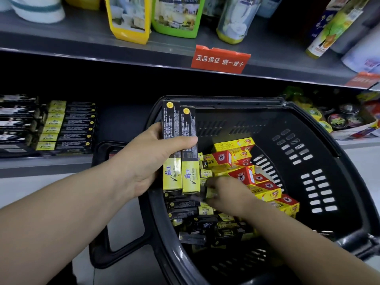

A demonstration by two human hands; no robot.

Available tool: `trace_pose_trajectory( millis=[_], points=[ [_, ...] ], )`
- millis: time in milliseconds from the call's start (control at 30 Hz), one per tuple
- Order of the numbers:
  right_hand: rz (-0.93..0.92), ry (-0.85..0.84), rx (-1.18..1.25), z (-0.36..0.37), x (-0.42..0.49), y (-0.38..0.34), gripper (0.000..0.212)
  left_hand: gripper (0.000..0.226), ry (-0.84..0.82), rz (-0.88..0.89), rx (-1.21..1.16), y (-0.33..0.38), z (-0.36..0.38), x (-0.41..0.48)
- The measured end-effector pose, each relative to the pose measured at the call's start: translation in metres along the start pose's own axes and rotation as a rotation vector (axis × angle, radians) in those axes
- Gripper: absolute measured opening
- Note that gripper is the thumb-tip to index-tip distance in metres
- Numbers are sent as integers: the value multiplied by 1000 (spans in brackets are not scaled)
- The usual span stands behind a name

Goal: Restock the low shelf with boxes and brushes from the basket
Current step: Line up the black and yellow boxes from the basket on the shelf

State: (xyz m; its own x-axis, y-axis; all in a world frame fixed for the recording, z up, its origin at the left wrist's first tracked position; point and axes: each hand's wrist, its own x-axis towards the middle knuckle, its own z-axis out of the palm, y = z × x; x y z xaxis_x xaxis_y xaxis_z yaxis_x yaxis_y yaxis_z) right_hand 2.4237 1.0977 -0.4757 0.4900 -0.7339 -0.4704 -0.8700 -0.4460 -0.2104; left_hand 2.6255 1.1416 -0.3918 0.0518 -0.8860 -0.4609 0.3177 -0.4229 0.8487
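A black plastic basket (320, 177) stands in front of the low shelf (51, 163). Inside it lie several long black-and-yellow boxes (189, 210) and several red-and-yellow boxes (242, 155). My left hand (152, 161) holds two black-and-yellow boxes (180, 149) upright over the basket's left rim. Down in the basket, my right hand (228, 194) has its fingers closed around another black-and-yellow box in the pile; motion blur hides the exact grip. A stack of the same boxes (67, 124) lies on the low shelf at left.
The upper shelf (102, 48) carries pouches and bottles, with a red price label (220, 58) on its edge. Tins and packets (339, 118) fill the low shelf at right. The basket's folded handle (102, 202) rests on the floor at left.
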Motion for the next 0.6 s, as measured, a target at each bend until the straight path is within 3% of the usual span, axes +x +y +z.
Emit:
trace_pose_trajectory(
  millis=[100, 167, 400, 467, 600],
  points=[
    [113, 100, 699, -34, -11, -10, 26, 41, 26, 14, -57, 4, -10, -3],
    [70, 169, 941, -53, -19, -22, 29, 39, 41, 27, -87, 6, -17, -5],
    [-208, 189, 1039, -72, -24, -90, 24, 35, 203, 84, -181, 9, -37, -8],
    [-236, 223, 1012, -74, -20, -108, 19, 40, 223, 80, -232, 11, -45, -8],
    [-210, 222, 931, -86, -2, -131, 30, 60, 167, 44, -222, 19, -68, -12]
  ],
)
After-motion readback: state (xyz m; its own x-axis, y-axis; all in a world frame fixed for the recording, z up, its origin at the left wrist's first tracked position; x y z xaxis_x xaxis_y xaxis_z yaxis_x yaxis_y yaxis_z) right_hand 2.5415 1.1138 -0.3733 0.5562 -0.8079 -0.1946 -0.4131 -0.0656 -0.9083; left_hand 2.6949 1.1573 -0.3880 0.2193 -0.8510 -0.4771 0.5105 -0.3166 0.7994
